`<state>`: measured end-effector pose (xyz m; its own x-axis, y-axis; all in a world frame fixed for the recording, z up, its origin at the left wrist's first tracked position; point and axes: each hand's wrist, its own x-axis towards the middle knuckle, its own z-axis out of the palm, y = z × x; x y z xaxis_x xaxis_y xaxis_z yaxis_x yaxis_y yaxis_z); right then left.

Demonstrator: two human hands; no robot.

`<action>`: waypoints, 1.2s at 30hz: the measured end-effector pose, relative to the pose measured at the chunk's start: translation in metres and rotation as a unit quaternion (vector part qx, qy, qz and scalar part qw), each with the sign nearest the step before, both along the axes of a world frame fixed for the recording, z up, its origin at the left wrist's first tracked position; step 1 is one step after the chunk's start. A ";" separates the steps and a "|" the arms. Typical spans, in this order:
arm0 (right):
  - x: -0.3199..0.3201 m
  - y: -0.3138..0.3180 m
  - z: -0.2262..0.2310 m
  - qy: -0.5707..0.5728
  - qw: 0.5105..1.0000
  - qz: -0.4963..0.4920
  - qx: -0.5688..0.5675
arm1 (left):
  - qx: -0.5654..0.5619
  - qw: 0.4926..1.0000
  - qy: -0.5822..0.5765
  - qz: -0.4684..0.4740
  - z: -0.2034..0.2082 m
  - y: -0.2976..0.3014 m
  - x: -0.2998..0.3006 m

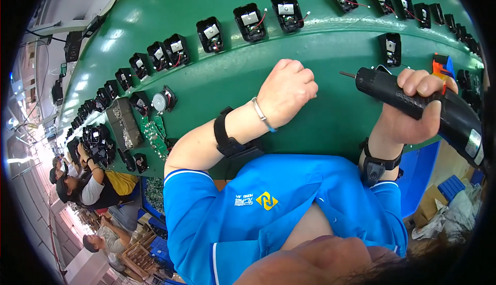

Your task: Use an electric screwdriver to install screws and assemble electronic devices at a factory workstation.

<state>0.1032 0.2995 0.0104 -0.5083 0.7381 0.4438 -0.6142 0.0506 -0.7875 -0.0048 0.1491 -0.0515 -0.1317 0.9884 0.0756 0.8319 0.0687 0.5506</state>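
My right hand is wrapped round a black electric screwdriver, its thin bit pointing left toward my other hand. My left hand is curled closed above the green table; whatever its fingers may hold is hidden. Just beyond the screwdriver stands an open black housing with a pale metal piece inside. Part of another object shows behind the screwdriver's nose, mostly covered. Farther off, a curved row of similar black housings runs along the table, several with thin red wires sticking out.
At the left lie a round speaker, a grey box of small metal parts and green circuit boards. An orange and blue object sits right of my right hand. A blue bin stands below. Other people sit at far left.
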 end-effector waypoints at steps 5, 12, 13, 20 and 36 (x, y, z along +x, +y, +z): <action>0.011 0.016 0.019 0.114 0.991 -0.016 -0.069 | 0.071 0.836 -0.507 0.197 0.016 0.019 -0.011; -0.002 0.008 0.027 0.141 0.987 0.039 -0.060 | 0.096 0.504 -0.839 0.179 0.012 0.026 -0.013; -0.003 0.008 0.025 0.141 0.988 0.049 -0.049 | 0.097 0.510 -0.837 0.172 0.012 0.026 -0.014; -0.005 0.011 0.021 0.127 0.989 0.063 -0.042 | 0.071 0.566 -0.808 0.146 0.010 0.025 -0.018; -0.005 0.010 0.018 0.103 0.990 0.083 -0.045 | 0.025 0.588 -0.798 0.133 0.011 0.025 -0.022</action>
<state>0.0979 0.3092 0.0289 -0.5311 0.6935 0.4869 -0.7562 -0.1288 -0.6415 -0.0271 0.1741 -0.0403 -0.2235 0.9188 -0.3253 -0.7820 0.0302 0.6226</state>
